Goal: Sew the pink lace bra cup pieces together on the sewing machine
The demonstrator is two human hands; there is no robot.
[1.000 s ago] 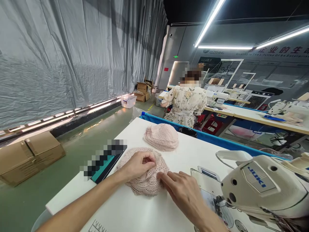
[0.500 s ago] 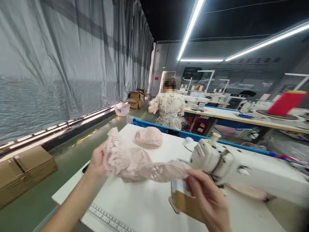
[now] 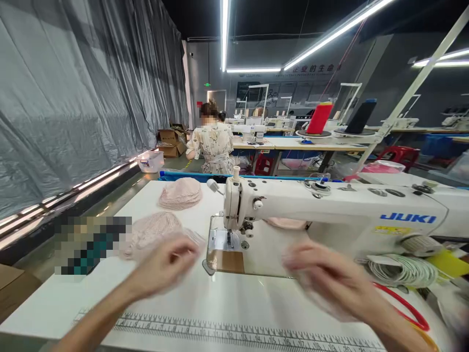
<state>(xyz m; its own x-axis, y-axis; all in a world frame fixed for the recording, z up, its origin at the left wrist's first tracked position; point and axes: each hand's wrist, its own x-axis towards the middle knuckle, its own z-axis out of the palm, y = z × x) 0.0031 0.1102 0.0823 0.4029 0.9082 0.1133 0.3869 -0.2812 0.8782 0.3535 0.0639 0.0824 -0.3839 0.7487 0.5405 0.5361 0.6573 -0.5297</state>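
Note:
My left hand (image 3: 170, 266) is over the white table with its fingers curled together, slightly blurred. Sheer pale pink fabric (image 3: 194, 237) shows just beyond its fingers; whether the hand grips it is unclear. Behind it lies a pile of pale pink lacy fabric pieces (image 3: 154, 230), and a second stack of rounded pink pieces (image 3: 180, 193) is farther back. My right hand (image 3: 326, 276), smeared by motion, is closed in front of the sewing machine (image 3: 330, 205). A thin translucent pale piece (image 3: 322, 300) hangs along its underside. The needle area (image 3: 229, 239) is between the hands.
A printed ruler strip (image 3: 220, 335) runs along the table's front edge. At right are a coil of pale cord (image 3: 401, 271) and a red loop (image 3: 406, 308). A co-worker (image 3: 212, 142) sits ahead, and a cardboard box (image 3: 16, 293) stands at lower left.
The pink fabric stretched between my hands is no longer held out there. My hands have moved apart, and the view has turned right, showing more of the machine.

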